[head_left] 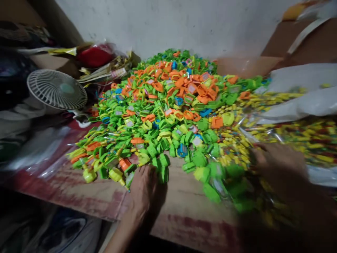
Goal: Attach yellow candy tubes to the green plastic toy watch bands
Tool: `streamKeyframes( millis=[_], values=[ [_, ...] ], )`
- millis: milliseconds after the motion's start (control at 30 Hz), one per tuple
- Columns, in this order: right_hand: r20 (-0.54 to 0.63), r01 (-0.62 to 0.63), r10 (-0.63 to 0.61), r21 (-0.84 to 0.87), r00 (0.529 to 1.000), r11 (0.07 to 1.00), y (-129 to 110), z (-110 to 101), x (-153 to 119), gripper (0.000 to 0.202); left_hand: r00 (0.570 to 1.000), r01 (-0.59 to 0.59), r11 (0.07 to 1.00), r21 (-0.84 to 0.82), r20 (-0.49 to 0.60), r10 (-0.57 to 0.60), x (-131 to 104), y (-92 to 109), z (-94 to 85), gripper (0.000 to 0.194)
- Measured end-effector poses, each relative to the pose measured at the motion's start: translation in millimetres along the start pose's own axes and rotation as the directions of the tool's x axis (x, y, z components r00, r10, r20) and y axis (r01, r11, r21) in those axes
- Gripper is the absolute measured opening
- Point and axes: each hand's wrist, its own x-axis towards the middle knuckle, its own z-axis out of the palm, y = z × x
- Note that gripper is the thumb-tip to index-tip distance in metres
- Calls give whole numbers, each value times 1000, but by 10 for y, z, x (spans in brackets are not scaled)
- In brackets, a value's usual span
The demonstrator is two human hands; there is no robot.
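A large heap of plastic toy watches point(158, 130), mostly green with orange, yellow and blue ones, covers the table. My left hand point(143, 188) is at the heap's front edge, fingers curled downward beside a few green toy watches point(163, 168). Its fingertips are hidden, so I cannot make out what they hold. My right hand point(279, 160), smeared by motion, is over the small yellow pieces point(234, 147) on the right. Its fingers do not show clearly. Between the hands is a blurred cluster of green toy watches point(221, 182).
A white fan point(58, 89) stands at the left, near clear plastic bags point(39, 147). Behind it are a red bundle point(95, 55) and cardboard. White plastic sheeting point(302, 105) lies over more yellow pieces at the right. A cardboard box point(292, 38) and a pale wall point(171, 24) are behind.
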Motion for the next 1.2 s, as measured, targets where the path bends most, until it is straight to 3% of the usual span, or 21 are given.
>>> streamKeyframes(
  millis=[67,133,233,300,367,500,667,733,833,933,1000,1100,1200],
  values=[
    [33,-32,23,282,999,959,-444,-56,-89,25,992,123,987,-102,33,-120,4,-18,-18,16],
    [289,-105,-57,516,956,850,-935,-34,-274,25,964,261,947,-185,90,-248,31,-8,-28,17],
    [446,-183,-212,690,870,700,-1497,113,-629,23,908,412,869,-274,202,-367,49,19,-38,19],
    [511,-242,-254,715,821,656,-1671,224,-819,20,886,456,833,-313,248,-392,41,35,-28,18],
    [530,-284,-264,737,806,613,-1717,308,-925,16,871,484,831,-274,237,-430,47,55,6,24],
    [489,-273,-263,773,832,573,-1666,351,-963,11,873,480,870,-111,158,-461,138,79,102,33],
    [593,-466,-128,732,795,496,-1648,214,-933,14,894,447,850,-278,177,-412,114,-29,143,37],
    [619,-521,-102,729,779,444,-1679,166,-882,16,891,453,771,-448,183,-416,35,-72,135,32],
    [653,-587,-94,728,752,354,-1759,150,-765,21,856,468,509,-723,228,-464,-59,-64,82,27],
    [656,-616,-74,736,751,281,-1820,159,-663,28,840,476,296,-828,329,-432,-80,10,-47,29],
    [666,-619,-108,732,738,283,-1826,148,-638,36,853,486,267,-832,385,-353,-70,63,-161,27],
    [637,-568,-162,755,753,329,-1802,105,-665,29,874,482,309,-820,430,-225,-65,145,-291,21],
    [601,-522,-174,779,780,349,-1792,55,-721,21,887,462,306,-832,427,-179,-103,287,-288,26]
  ],
)
